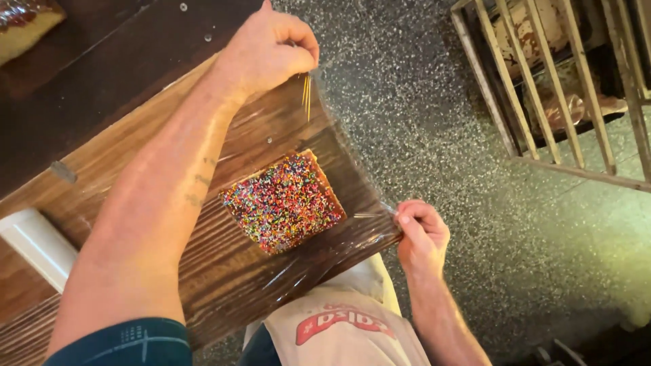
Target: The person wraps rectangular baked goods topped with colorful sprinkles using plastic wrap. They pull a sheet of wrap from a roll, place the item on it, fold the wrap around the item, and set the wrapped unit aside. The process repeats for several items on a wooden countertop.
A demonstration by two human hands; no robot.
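Note:
A square slice of cake [285, 202] covered in multicoloured sprinkles lies on a sheet of clear plastic wrap [352, 173] spread over a dark wooden board [224, 271]. My left hand [271, 47] reaches across to the far edge of the wrap, its fingers pinched on the film's corner. My right hand [422, 234] pinches the near right edge of the wrap, beside the cake, at the board's corner.
A white box-shaped object [37, 245] lies on the board at the left. Another wrapped cake piece [24, 24] sits at the top left on a dark counter [102, 61]. A wooden crate with slats [556, 88] stands on the speckled floor at the right.

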